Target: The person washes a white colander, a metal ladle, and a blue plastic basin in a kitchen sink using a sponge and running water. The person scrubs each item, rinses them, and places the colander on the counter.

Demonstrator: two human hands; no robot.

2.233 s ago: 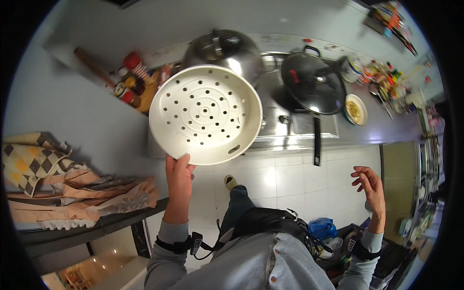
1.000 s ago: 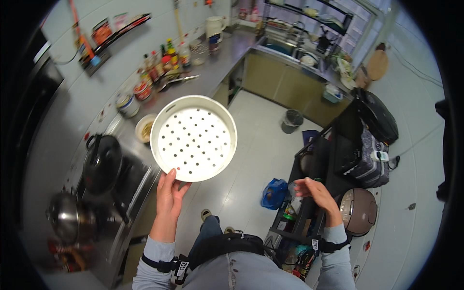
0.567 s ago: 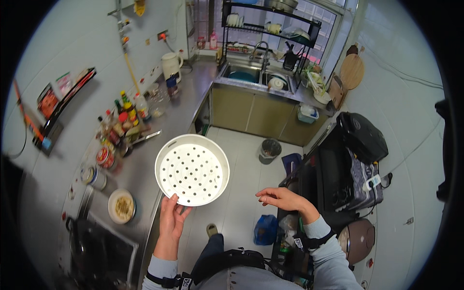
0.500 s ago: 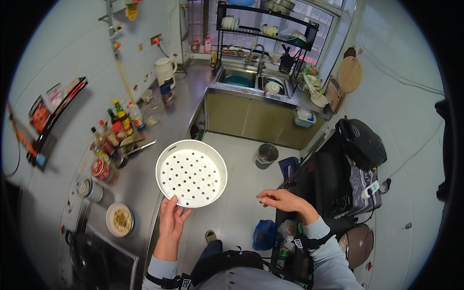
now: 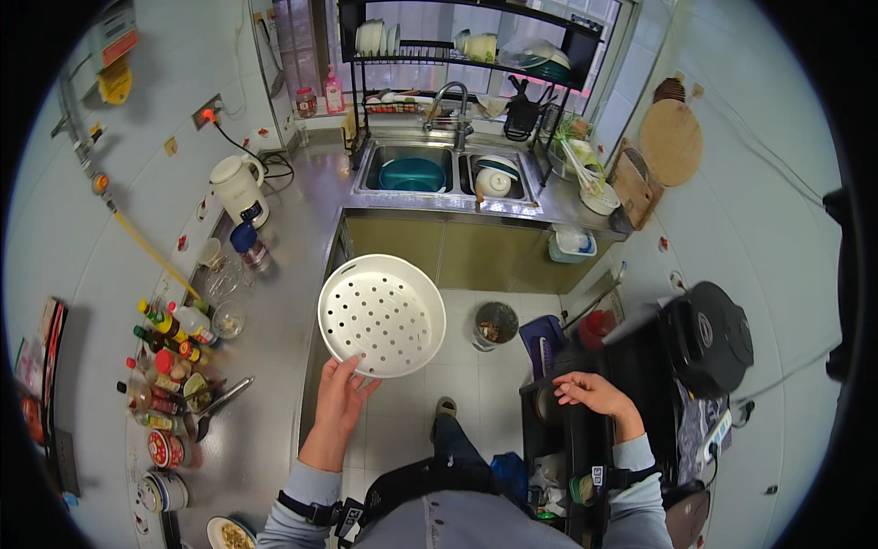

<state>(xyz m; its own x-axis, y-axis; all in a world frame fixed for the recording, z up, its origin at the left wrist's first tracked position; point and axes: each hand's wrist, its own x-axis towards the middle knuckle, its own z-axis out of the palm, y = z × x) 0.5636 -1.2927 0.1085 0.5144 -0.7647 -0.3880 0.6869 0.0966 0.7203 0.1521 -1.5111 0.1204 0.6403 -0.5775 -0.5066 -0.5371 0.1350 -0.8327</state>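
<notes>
A round white steamer basket [image 5: 384, 316] with a perforated bottom and a slot in its rim is held up over the floor, tilted so its inside shows. My left hand [image 5: 340, 403] grips its near edge, thumb inside the rim and fingers beneath. Out to the right, my right hand [image 5: 593, 395] holds nothing; its fingers reach leftward, loosely bent and somewhat apart, above the edge of the black shelf unit [image 5: 585, 439]. Nothing touches that hand.
A steel counter [image 5: 283, 320] along the left carries bottles, jars, a ladle [image 5: 224, 403] and a white kettle [image 5: 240, 190]. Ahead is a double sink [image 5: 361, 178] holding a teal basin [image 5: 412, 174]. A trash bin [image 5: 495, 325] stands on the floor; a black appliance [image 5: 704, 339] is at right.
The view has moved forward toward the sink, and the bowl of food has slid toward the lower edge. My left hand still carries the steamer basket. My right hand has shifted rightward.
</notes>
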